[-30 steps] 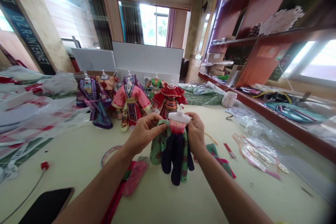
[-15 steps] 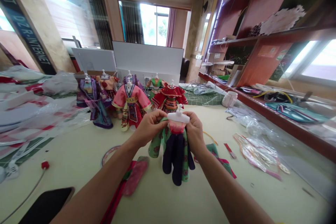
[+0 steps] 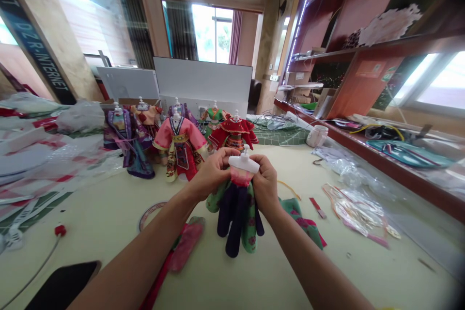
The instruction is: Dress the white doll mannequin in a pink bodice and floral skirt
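Observation:
Between my two hands is a small headless doll mannequin (image 3: 244,162) with a white top and neck knob, dressed in a pink bodice and a skirt (image 3: 236,213) of dark navy and green flowered strips. My left hand (image 3: 214,169) is closed on its left side, thumb and fingers pinching at the shoulder. On the other side my right hand (image 3: 265,179) is closed around the edge of the bodice and green cloth. The doll hangs above the table, slightly tilted. Pink and green cloth pieces lie below, a pink one (image 3: 187,244) by my left forearm and a green one (image 3: 300,215) beyond my right.
Several dressed doll mannequins stand behind my hands, among them a pink-robed one (image 3: 179,140) and a red-caped one (image 3: 234,131). A black phone (image 3: 63,286) lies at the lower left. Plastic bags (image 3: 352,169) and a white jar (image 3: 317,135) are at the right.
Both hands have shifted slightly left with the doll mannequin. Its skirt strips have swung left, and the white top tilts more.

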A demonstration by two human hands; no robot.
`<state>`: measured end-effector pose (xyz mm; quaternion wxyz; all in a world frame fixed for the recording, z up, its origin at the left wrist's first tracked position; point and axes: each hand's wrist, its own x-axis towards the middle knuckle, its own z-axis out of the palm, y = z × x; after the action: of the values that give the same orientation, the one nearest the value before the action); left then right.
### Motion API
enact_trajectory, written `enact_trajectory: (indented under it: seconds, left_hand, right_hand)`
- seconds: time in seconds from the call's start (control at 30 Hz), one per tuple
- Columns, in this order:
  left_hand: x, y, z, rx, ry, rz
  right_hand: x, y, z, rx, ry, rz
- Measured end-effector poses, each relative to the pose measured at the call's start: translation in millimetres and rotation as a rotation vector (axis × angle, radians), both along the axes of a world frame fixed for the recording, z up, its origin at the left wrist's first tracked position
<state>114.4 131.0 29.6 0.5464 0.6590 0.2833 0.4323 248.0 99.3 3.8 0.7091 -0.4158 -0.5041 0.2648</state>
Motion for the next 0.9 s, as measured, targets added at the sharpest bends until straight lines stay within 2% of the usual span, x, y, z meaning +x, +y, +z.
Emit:
enact_trajectory:
  seconds: [0.23,0.47,0.73,0.8,0.9]
  left_hand:
    - [3.4,-6.8,6.4,-0.019,0.05,0.1]
    - [5.8,-9.9,11.3,-0.009,0.094,0.148]
    - [2.9,-5.4,-1.9,-0.03,-0.039,0.053]
    - [-0.8,-14.0,-6.9,-0.012,-0.108,0.112]
    - [-6.9,-36.4,-16.9,0.059,-0.16,0.316]
  right_hand:
    - [-6.7,-2.5,0.5,0.094,0.049,0.08]
    - [-9.5,-1.8,-2.7,0.102,0.057,0.125]
    - [-9.2,-0.3,-7.5,0.103,-0.007,0.028]
    - [-9.9,-1.4,-8.5,0.097,-0.018,-0.014]
    - [-11.7,-4.0,-10.0,0.09,-0.034,-0.066]
